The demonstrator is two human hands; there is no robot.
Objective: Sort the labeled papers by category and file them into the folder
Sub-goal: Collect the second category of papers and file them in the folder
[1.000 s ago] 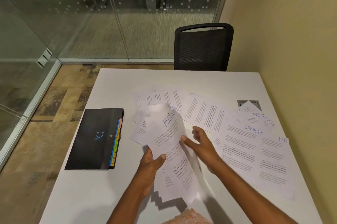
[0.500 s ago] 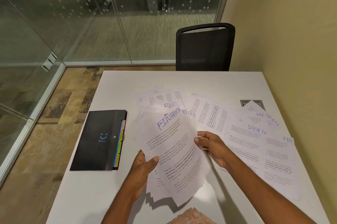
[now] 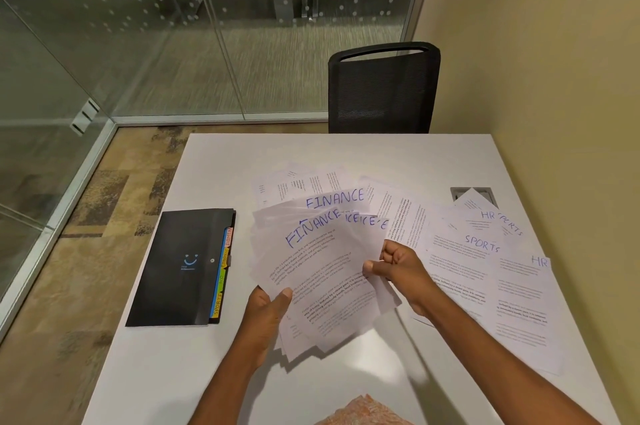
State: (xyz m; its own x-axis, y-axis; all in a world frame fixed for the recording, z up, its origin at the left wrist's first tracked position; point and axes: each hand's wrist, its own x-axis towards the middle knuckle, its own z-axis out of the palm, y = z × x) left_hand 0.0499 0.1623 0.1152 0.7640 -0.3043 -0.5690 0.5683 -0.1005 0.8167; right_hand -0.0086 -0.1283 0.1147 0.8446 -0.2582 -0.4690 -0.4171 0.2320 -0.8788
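A fan of FINANCE sheets (image 3: 322,272) is held up over the near middle of the table (image 3: 346,154) by both hands. The fan's lower left edge is gripped by the left hand (image 3: 268,307), with the thumb laid flat on the front sheet and the fingers hidden beneath the paper. Its right edge is pinched by the right hand (image 3: 398,268), whose fingers are curled tight and whose thumb is pressed onto the paper. The word FINANCE is written in blue at the top of several fanned sheets, with printed text below, and a shadow is thrown by the fan onto the table under it. Just behind the fan, more printed sheets (image 3: 298,182) are spread flat; their headings cannot be read. To the right of the right hand, a SPORTS sheet (image 3: 478,251) is seen among overlapping papers, with one HR sheet (image 3: 485,216) behind it and another HR sheet (image 3: 523,303) nearer the right edge. To the left of the fan, apart from the papers, a black folder (image 3: 180,265) is laid closed and flat, and coloured tabs (image 3: 223,272) are shown along its right side, the nearest lettered SPORTS. A black chair (image 3: 382,88) is stood at the far side of the table, and a glass wall (image 3: 173,43) is seen beyond it.
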